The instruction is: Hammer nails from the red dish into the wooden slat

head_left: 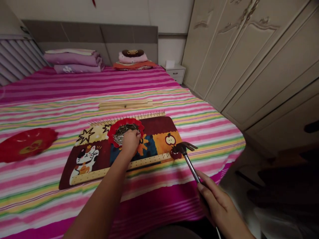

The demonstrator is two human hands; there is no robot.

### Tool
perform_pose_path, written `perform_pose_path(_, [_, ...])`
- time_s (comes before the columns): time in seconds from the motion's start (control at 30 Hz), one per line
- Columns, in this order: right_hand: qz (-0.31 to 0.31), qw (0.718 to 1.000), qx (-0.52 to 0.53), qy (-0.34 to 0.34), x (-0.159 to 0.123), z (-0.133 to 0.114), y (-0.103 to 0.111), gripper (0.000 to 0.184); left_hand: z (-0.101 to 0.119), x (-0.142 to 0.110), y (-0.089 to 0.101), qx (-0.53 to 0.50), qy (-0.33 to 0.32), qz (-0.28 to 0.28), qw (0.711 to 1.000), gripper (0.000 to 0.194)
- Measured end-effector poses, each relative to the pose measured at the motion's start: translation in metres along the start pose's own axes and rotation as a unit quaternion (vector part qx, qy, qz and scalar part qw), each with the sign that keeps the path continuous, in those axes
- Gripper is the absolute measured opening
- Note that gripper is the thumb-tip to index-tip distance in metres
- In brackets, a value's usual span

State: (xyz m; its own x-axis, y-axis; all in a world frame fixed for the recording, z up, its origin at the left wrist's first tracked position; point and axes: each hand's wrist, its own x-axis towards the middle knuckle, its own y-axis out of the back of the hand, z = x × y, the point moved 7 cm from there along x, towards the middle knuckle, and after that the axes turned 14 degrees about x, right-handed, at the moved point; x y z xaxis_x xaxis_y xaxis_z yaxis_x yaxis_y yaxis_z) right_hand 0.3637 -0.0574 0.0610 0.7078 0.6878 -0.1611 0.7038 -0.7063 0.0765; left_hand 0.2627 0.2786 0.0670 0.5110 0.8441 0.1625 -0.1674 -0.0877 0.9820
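My right hand [216, 202] is wrapped round the handle of a claw hammer [191, 166], its head raised over the right end of the mat. At the right rim of a red scalloped bowl [111, 135] full of nails [122, 132], my left hand [131, 142] has its fingers pinched together; what they hold is too small to make out. Below lies a pale wooden strip [149, 160] with rows of holes and a few nails standing at its right end. My left forearm hides part of it. Behind the bowl, another wooden strip [154, 115] bristles with upright nails.
A patterned mat [99, 156] with a cat picture lies under the work on a striped bed [211, 132]. More wooden strips [124, 105] lie behind it. A red dish [27, 142] sits at left. Folded bedding [74, 59] is near the headboard; a wardrobe [236, 49] stands right.
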Motion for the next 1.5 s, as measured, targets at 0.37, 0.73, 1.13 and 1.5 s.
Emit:
perform_pose_path(0.37, [-0.007,1.000,0.026,-0.012,0.002,0.012,0.000,0.052,-0.003,0.026,-0.017,0.065,0.000,-0.077,0.995,0.017])
perform_pose_path(0.73, [0.002,0.999,0.028,-0.020,-0.003,0.011,0.000,0.054,-0.021,-0.003,0.011,-0.109,0.058,0.020,0.992,0.016])
perform_pose_path(1.13, [-0.033,0.995,0.073,-0.061,-0.004,0.019,-0.008,0.053,0.039,-0.078,-0.032,-0.435,0.054,-0.153,0.886,0.017])
perform_pose_path(1.5, [-0.048,0.995,0.075,-0.052,-0.004,0.024,-0.008,0.049,0.044,-0.084,-0.057,-0.470,0.068,-0.131,0.870,0.023])
